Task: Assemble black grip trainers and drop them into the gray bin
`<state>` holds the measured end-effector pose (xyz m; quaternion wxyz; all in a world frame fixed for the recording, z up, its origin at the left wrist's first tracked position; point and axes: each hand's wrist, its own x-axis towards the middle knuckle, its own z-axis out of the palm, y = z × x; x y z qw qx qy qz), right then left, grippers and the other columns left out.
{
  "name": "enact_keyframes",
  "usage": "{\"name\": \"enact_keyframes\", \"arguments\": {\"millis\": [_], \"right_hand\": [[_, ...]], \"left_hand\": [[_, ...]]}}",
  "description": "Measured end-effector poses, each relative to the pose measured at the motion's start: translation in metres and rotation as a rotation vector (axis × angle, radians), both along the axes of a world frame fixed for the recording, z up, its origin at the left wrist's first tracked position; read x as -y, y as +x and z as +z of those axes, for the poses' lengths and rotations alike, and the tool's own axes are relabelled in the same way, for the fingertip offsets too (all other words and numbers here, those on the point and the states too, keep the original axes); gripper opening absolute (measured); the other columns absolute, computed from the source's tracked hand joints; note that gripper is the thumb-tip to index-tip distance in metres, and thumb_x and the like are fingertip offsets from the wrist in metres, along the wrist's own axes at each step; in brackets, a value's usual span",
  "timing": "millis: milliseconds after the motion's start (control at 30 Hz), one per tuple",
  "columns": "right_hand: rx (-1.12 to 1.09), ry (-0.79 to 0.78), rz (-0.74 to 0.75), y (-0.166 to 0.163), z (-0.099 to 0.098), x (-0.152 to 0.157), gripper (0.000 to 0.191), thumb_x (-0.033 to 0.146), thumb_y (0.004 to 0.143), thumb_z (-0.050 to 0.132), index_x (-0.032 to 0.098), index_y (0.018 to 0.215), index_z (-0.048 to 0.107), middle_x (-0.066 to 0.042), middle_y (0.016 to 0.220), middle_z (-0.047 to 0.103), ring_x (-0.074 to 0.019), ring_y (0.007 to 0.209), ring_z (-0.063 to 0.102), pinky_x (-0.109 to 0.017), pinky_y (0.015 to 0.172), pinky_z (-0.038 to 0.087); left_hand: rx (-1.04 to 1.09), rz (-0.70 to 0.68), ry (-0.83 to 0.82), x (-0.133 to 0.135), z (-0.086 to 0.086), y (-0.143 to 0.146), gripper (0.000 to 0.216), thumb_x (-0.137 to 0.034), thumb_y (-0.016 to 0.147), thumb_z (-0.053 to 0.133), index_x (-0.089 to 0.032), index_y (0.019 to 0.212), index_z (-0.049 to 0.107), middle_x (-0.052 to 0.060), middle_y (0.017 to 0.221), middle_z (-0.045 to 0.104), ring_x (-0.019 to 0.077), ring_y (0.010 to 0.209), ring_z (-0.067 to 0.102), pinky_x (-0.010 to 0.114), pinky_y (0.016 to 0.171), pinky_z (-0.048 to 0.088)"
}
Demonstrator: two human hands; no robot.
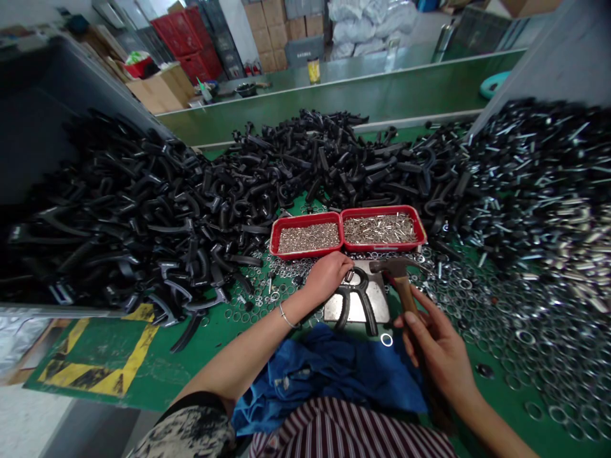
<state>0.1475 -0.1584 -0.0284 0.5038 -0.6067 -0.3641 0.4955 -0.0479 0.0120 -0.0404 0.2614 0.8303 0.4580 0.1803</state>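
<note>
Works at a bench (157, 375), with black parts (305, 159) heaped toward its far edge; cannot tell done from waiting. Grips a hammer (405, 296) in right hand (436, 346). Has on a metal plate (380, 299), by the near edge, a forked black part (365, 302), seemingly unfinished. Pinches a small metal piece (350, 275) in left hand (329, 277).

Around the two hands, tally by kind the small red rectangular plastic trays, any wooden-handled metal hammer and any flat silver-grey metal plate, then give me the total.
Small red rectangular plastic trays: 2
Wooden-handled metal hammer: 1
Flat silver-grey metal plate: 1
Total: 4
</note>
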Motion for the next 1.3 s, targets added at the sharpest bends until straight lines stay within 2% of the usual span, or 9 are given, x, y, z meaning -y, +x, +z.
{"name": "enact_keyframes", "arguments": {"millis": [167, 300, 467, 567, 633, 700, 933, 1133, 1300], "right_hand": [[-0.004, -0.002, 0.025, -0.001, 0.002, -0.001, 0.061, 0.044, 0.092, 0.06, 0.032, 0.149, 0.039, -0.001, 0.088, 0.068, -0.0088, 0.045, 0.049, -0.022, 0.037, 0.042], [0.032, -0.008, 0.059, 0.003, 0.003, -0.001, 0.06, 0.043, 0.094, 0.058, 0.033, 0.149, 0.038, -0.002, 0.091, 0.069, -0.0094, 0.047, 0.05, -0.022, 0.038, 0.043], [0.262, -0.002, 0.18, 0.026, 0.006, -0.011, 0.058, 0.043, 0.096, 0.053, 0.034, 0.151, 0.037, -0.003, 0.093, 0.071, -0.0129, 0.049, 0.055, -0.026, 0.04, 0.048], [0.562, 0.107, 0.352, 0.04, 0.021, -0.023, 0.051, 0.04, 0.098, 0.05, 0.035, 0.149, 0.042, -0.005, 0.117, 0.071, -0.0218, 0.082, 0.071, -0.038, 0.069, 0.062], [0.72, 0.237, 0.433, 0.044, 0.035, -0.031, 0.049, 0.035, 0.099, 0.049, 0.035, 0.148, 0.044, -0.004, 0.138, 0.061, -0.0268, 0.116, 0.064, -0.047, 0.098, 0.054], [0.821, 0.352, 0.428, 0.043, 0.047, -0.039, 0.052, 0.031, 0.099, 0.049, 0.034, 0.15, 0.04, -0.002, 0.147, 0.052, -0.0271, 0.128, 0.056, -0.049, 0.108, 0.046], [0.955, 0.354, 0.671, 0.035, 0.051, -0.071, 0.055, 0.026, 0.098, 0.046, 0.037, 0.151, 0.038, -0.003, 0.127, 0.068, -0.0251, 0.109, 0.068, -0.045, 0.094, 0.056], [1.046, 0.344, 0.667, 0.034, 0.045, -0.068, 0.057, 0.025, 0.099, 0.042, 0.038, 0.154, 0.03, -0.007, 0.132, 0.064, -0.024, 0.099, 0.071, -0.042, 0.086, 0.059], [0.91, 0.376, 0.696, 0.032, 0.038, -0.071, 0.055, 0.026, 0.101, 0.04, 0.037, 0.154, 0.032, -0.001, 0.146, 0.054, -0.024, 0.125, 0.058, -0.044, 0.104, 0.05]], "left_hand": [[-0.172, -0.05, 0.161, 0.003, -0.003, 0.003, 0.026, -0.029, 0.1, 0.046, -0.015, 0.093, 0.067, 0.008, 0.094, 0.066, 0.0207, 0.091, 0.062, 0.033, 0.082, 0.048], [-0.313, -0.219, 0.402, 0.005, -0.01, 0.004, 0.031, -0.02, 0.102, 0.036, -0.011, 0.095, 0.065, 0.012, 0.094, 0.063, 0.0242, 0.094, 0.057, 0.039, 0.086, 0.044], [-0.354, -0.275, 0.422, 0.004, -0.01, 0.002, 0.031, -0.022, 0.102, 0.035, -0.012, 0.102, 0.064, 0.012, 0.099, 0.063, 0.0244, 0.096, 0.057, 0.041, 0.088, 0.042], [-0.276, -0.146, 0.381, 0.018, -0.007, -0.003, 0.032, -0.037, 0.101, 0.044, -0.013, 0.115, 0.06, 0.012, 0.115, 0.063, 0.0255, 0.107, 0.055, 0.041, 0.092, 0.042], [-0.209, -0.116, 0.37, 0.033, -0.007, -0.008, 0.035, -0.04, 0.1, 0.044, -0.014, 0.118, 0.059, 0.012, 0.121, 0.062, 0.0257, 0.112, 0.054, 0.042, 0.097, 0.041], [-0.19, -0.164, 0.375, 0.049, -0.008, -0.013, 0.033, -0.036, 0.102, 0.039, -0.014, 0.116, 0.06, 0.011, 0.12, 0.063, 0.0256, 0.112, 0.053, 0.043, 0.101, 0.039], [-0.266, -0.235, 0.354, 0.064, -0.014, -0.018, 0.034, -0.028, 0.103, 0.033, -0.013, 0.118, 0.06, 0.013, 0.118, 0.063, 0.027, 0.114, 0.053, 0.044, 0.101, 0.041], [-0.267, -0.222, 0.339, 0.063, -0.012, -0.016, 0.034, -0.027, 0.103, 0.032, -0.014, 0.118, 0.06, 0.013, 0.117, 0.063, 0.027, 0.114, 0.053, 0.044, 0.101, 0.04], [-0.263, -0.198, 0.347, 0.066, -0.009, -0.014, 0.033, -0.025, 0.103, 0.032, -0.013, 0.117, 0.059, 0.012, 0.118, 0.062, 0.0258, 0.112, 0.053, 0.042, 0.1, 0.041]]}}
